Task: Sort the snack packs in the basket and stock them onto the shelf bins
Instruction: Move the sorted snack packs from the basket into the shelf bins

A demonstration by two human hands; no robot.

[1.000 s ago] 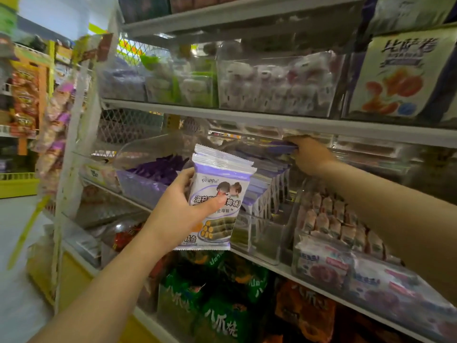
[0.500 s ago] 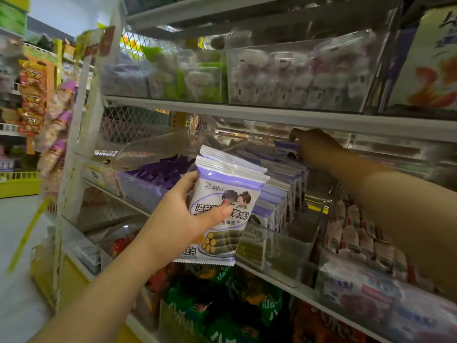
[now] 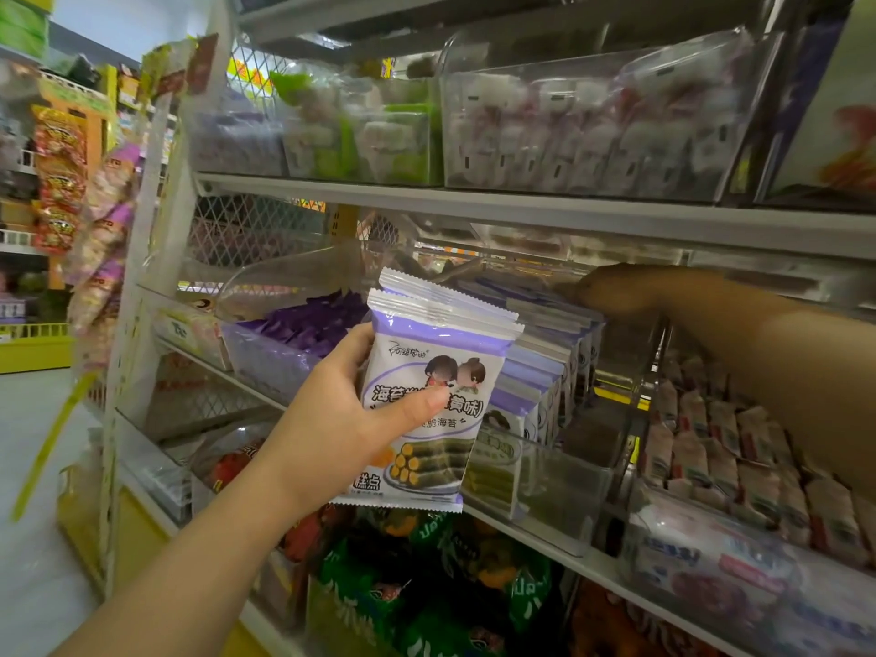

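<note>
At the middle shelf [image 3: 611,573], my left hand [image 3: 341,419] grips a stack of purple snack packs [image 3: 441,343] just before the clear bin [image 3: 564,495]. My right hand [image 3: 616,291] reaches onto the matching row [image 3: 545,367] inside; its grip I cannot tell. Bin partly stocked, my stack not yet in.

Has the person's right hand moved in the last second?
Yes. The right hand has gone deeper under the shelf edge, toward the back of the clear bin.
</note>
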